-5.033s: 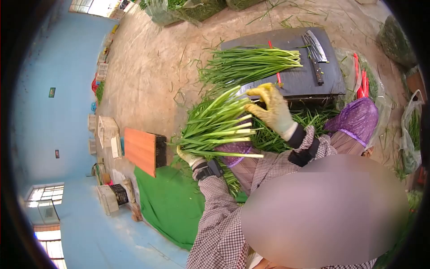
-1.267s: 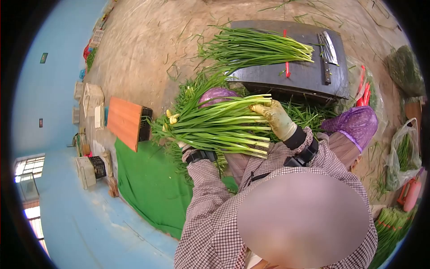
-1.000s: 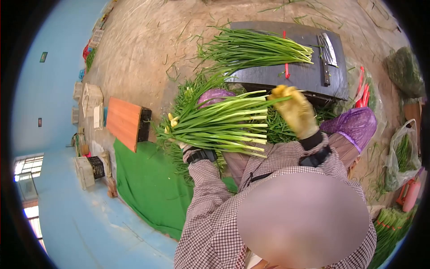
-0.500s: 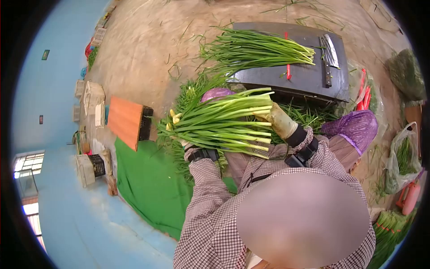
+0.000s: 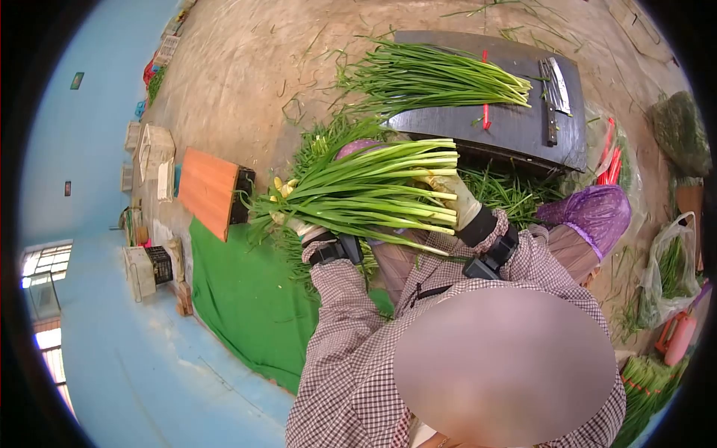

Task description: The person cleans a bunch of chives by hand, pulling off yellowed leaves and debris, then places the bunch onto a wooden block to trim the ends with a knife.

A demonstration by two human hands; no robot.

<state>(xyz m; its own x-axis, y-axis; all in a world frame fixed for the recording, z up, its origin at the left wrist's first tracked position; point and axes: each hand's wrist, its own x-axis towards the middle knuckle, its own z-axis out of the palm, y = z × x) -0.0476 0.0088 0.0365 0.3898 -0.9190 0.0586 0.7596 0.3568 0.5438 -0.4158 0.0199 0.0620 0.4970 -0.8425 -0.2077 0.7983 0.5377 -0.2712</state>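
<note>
Closest to you, your checked sleeves [image 5: 351, 336] run up to two wrists, and past them little of either hand is in view. Your left hand [image 5: 293, 222] sits under the leafy end of the bundle of green onions [image 5: 366, 190]. Only a few yellow glove fingertips [image 5: 281, 187] curl up over the far side, so it is clamped around the stalks. Your right hand [image 5: 457, 198] lies at the pale cut ends, its fingers buried among the stems, and you cannot tell whether it grips or merely presses. The bundle lies crosswise between the two hands above your lap, with dark green leaves fanned out past the left hand and whitish stems fairly even at the right. Under it, loose greens [image 5: 515, 196] are largely covered. Left of your left hand stand an orange stool [image 5: 209, 190] and a green cloth [image 5: 246, 299]. Beyond both hands a dark board [image 5: 515, 131] carries a second bunch [image 5: 433, 75] lying the same way, a red tie [image 5: 486, 116] and a knife [image 5: 559, 84] whose blade is hard to make out.
</note>
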